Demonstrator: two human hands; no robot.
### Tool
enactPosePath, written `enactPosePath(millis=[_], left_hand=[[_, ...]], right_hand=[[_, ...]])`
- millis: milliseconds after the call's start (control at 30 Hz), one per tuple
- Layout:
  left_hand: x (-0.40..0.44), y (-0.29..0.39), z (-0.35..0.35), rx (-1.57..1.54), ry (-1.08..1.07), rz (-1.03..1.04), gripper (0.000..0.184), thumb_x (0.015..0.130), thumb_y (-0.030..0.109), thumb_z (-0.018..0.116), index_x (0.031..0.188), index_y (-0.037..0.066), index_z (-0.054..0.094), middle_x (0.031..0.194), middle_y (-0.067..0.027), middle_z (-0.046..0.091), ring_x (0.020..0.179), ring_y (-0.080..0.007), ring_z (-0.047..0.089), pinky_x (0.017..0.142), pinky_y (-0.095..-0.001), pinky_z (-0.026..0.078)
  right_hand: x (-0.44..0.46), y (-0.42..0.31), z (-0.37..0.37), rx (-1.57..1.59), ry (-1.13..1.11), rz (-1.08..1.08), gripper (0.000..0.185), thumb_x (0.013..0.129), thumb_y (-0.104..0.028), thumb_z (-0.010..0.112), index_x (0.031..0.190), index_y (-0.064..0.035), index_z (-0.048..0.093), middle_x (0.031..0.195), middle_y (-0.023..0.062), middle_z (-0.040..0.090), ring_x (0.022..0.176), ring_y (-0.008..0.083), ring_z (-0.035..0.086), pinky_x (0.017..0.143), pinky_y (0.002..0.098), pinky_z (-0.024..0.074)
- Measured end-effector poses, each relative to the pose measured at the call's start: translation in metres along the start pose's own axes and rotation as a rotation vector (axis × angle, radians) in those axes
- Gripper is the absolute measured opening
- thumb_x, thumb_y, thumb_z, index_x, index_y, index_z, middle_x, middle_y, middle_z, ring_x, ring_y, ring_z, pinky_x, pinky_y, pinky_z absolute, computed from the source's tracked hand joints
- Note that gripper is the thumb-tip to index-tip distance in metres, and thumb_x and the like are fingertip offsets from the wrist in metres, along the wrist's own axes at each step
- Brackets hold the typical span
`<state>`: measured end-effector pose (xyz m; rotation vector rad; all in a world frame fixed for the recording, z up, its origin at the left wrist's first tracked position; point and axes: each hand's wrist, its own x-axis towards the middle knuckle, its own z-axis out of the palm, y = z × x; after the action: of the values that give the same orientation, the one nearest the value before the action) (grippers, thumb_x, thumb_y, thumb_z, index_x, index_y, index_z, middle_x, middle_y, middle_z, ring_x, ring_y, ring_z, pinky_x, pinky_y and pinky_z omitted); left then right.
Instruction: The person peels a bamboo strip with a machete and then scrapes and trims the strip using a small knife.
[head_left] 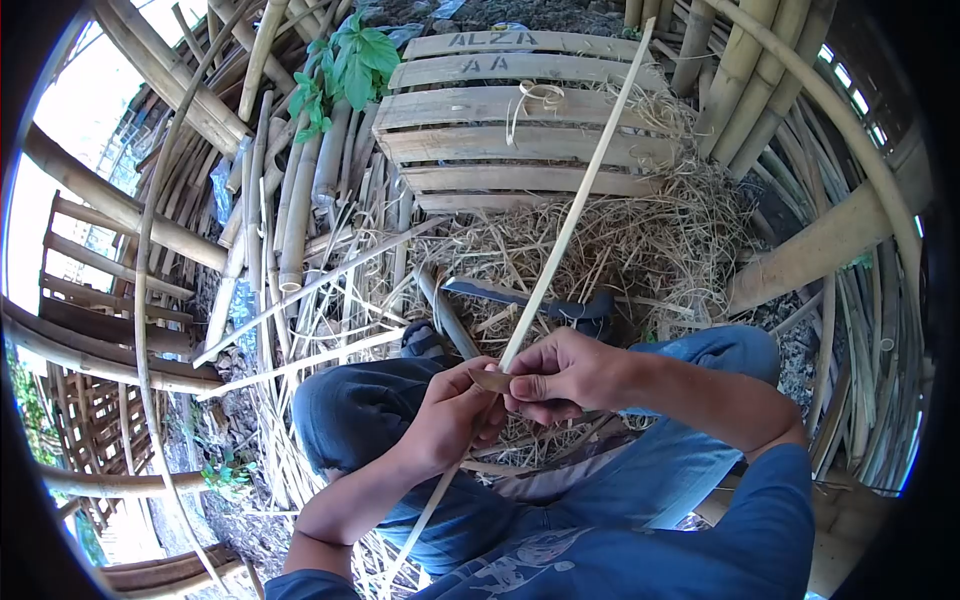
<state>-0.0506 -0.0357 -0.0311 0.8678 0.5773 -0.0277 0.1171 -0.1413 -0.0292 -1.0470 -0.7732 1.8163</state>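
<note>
A long pale bamboo strip (575, 210) runs diagonally from the top of the view down between my hands, its lower end reaching over my lap. My left hand (460, 405) is closed around the strip. Close beside it, my right hand (560, 375) is closed on a small brown piece (491, 380) that lies against the strip where the hands meet. Whether this piece is a blade or a pad, I cannot tell. The fingers partly hide both things.
A slatted wooden crate (520, 105) lies beyond a heap of shavings (640, 240). A dark-bladed knife (500, 292) rests near my feet. Bamboo poles (830, 240) stand at the right; more poles and a green plant (355, 65) are at the left.
</note>
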Motion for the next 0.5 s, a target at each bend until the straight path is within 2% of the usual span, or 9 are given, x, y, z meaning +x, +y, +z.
enactPosePath(millis=[100, 167, 267, 500], left_hand=[[0.002, -0.003, 0.001, 0.036, -0.020, -0.001, 0.014, 0.095, 0.019, 0.044, 0.092, 0.007, 0.049, 0.064, -0.0001, 0.044, 0.050, -0.0065, 0.039, 0.043, -0.0205, 0.028], [0.003, -0.003, 0.003, 0.082, -0.043, -0.012, 0.015, 0.095, 0.019, 0.043, 0.089, 0.007, 0.048, 0.064, 0.0011, 0.043, 0.050, -0.0053, 0.036, 0.043, -0.0199, 0.026], [0.004, -0.005, 0.007, 0.094, -0.042, 0.003, 0.015, 0.096, 0.019, 0.041, 0.089, 0.007, 0.048, 0.064, 0.0023, 0.042, 0.050, -0.0043, 0.033, 0.043, -0.0194, 0.025], [0.004, -0.007, 0.015, 0.081, -0.017, 0.090, 0.014, 0.096, 0.015, 0.040, 0.091, 0.005, 0.049, 0.064, 0.0039, 0.040, 0.052, -0.0042, 0.032, 0.046, -0.0190, 0.026]], right_hand=[[-0.002, -0.003, -0.001, -0.007, 0.020, 0.042, 0.022, 0.091, -0.019, 0.054, 0.086, 0.0014, 0.059, 0.061, 0.0026, 0.057, 0.041, 0.0037, 0.042, 0.036, 0.0181, 0.0313], [-0.004, -0.007, 0.001, -0.002, 0.098, 0.099, 0.022, 0.088, -0.019, 0.058, 0.080, 0.0013, 0.061, 0.058, 0.0027, 0.054, 0.044, 0.0052, 0.043, 0.038, 0.0189, 0.0322], [-0.008, -0.013, 0.001, -0.003, 0.142, 0.160, 0.022, 0.088, -0.018, 0.058, 0.079, 0.0018, 0.061, 0.057, 0.0035, 0.055, 0.043, 0.0054, 0.044, 0.036, 0.0195, 0.0309], [-0.006, -0.010, -0.006, -0.001, 0.144, 0.142, 0.017, 0.087, -0.013, 0.059, 0.081, 0.0029, 0.062, 0.058, 0.0034, 0.055, 0.044, 0.0059, 0.045, 0.036, 0.0193, 0.0308]])
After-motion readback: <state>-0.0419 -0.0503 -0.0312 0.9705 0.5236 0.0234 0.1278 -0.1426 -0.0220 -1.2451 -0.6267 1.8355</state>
